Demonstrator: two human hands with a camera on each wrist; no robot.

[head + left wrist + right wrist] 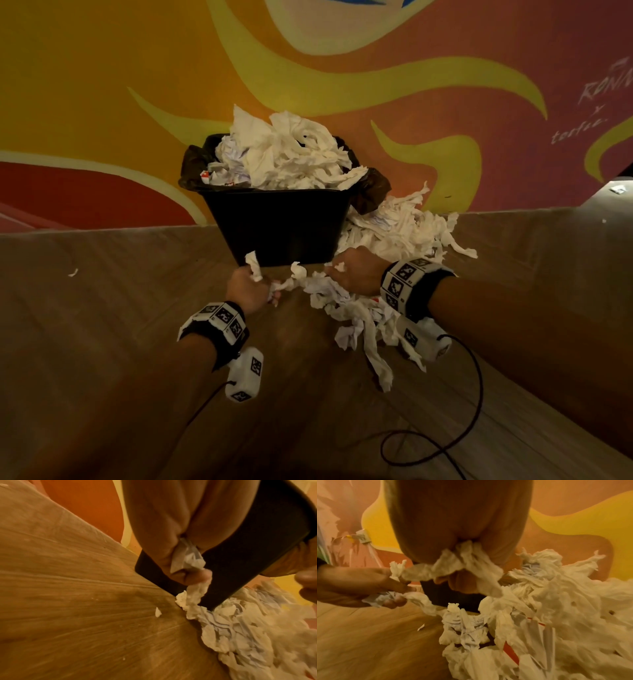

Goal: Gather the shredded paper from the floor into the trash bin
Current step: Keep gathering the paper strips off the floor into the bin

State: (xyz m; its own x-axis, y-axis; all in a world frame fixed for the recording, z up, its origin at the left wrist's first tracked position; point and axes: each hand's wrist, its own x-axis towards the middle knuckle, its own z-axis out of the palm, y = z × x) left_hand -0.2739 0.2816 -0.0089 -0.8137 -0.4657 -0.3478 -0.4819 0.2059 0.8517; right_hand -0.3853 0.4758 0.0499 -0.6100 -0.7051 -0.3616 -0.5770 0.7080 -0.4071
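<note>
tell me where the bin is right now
In the head view the bin stands on the floor against the painted wall, just beyond both hands, with loose paper heaped at its right side.

Setting, as I found it: an indoor public or commercial room, exact kind not determinable. Evidence: wall point(102, 85) before me painted as a large mural in orange, yellow and pink swirls, with handwritten lettering point(603, 92) like a signature at its right; wood-plank floor point(120, 342); black trash bin point(284, 229), bag-lined, standing against the wall.
</note>
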